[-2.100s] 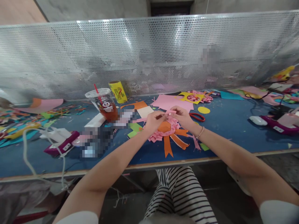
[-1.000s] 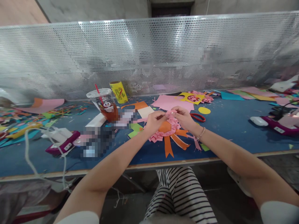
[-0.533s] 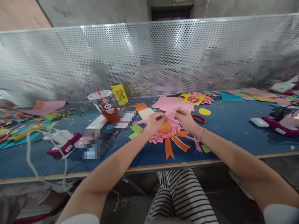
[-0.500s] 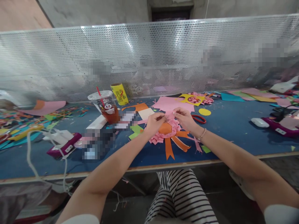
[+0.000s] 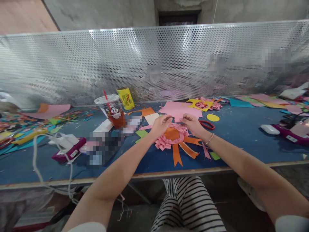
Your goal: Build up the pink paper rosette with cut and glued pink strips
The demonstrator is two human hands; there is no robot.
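Note:
A pink paper rosette (image 5: 182, 137) with an orange centre (image 5: 172, 133) and orange ribbon tails (image 5: 177, 154) lies on the table in front of me. My left hand (image 5: 160, 126) hovers at its upper left edge, fingers curved with a small gap between them and the thumb. At the upper right edge, my right hand (image 5: 193, 125) has thumb and forefinger pinched together. Whatever sits in that pinch blends into the pink sheet (image 5: 177, 108) behind. Red-handled scissors (image 5: 207, 124) lie just beyond my right hand.
Left of the hands stand a lidded drink cup (image 5: 113, 112) and a yellow can-like container (image 5: 126, 98). Purple devices (image 5: 70, 153) with white cables flank the blue table (image 5: 145, 161). Paper scraps (image 5: 58, 120) and a yellow disc (image 5: 213, 117) lie about. A perforated metal screen (image 5: 145, 48) runs behind.
My hands have moved slightly apart; the pink paper that both fingertips held between them no longer shows there. The rosette stays on the table. The view has shifted slightly.

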